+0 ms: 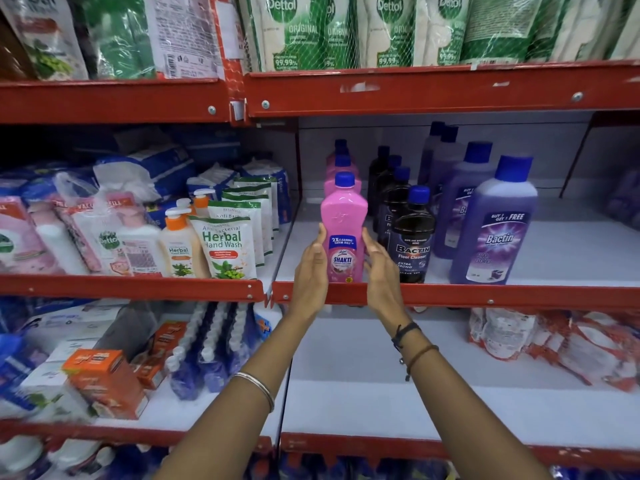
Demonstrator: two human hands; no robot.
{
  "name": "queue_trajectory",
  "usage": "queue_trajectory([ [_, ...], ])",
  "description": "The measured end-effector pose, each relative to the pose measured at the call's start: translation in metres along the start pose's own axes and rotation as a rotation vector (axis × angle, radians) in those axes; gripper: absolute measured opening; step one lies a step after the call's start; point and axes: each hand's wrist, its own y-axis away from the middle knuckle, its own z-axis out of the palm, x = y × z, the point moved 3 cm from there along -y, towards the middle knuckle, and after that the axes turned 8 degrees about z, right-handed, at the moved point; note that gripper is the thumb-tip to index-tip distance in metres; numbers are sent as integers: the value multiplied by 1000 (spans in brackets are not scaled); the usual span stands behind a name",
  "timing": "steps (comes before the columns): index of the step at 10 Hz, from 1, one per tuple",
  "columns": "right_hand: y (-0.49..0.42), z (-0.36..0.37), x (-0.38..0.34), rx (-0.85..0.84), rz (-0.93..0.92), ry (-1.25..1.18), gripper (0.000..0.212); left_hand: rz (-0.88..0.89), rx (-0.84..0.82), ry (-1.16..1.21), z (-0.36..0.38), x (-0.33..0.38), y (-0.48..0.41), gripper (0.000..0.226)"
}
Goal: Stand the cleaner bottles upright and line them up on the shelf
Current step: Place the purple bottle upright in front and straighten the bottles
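A pink Shakti cleaner bottle (343,230) with a blue cap stands upright at the front edge of the middle shelf (519,271), heading a row of pink bottles (341,168). My left hand (311,268) lies flat against its left side and my right hand (379,271) against its right side, fingers straight. To the right stand a row of black Bactin bottles (412,237) and a row of purple Bactin bottles (495,226), all upright.
Herbal hand wash pouches (225,244) and pump bottles (176,244) fill the shelf bay on the left. Dettol refill packs (301,32) hang above. The red shelf lip (450,294) runs under my wrists. Pouches (519,334) and orange boxes (104,382) lie on the lower shelf.
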Motion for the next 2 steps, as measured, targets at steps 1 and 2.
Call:
queue_trajectory([
  [1,10,0,-4,-6,-23,116,44,-12,-35,-15,-1,3,2,60],
  [2,28,-6,-12,9,-30,151,45,-6,55,-34,-1,12,9,58],
])
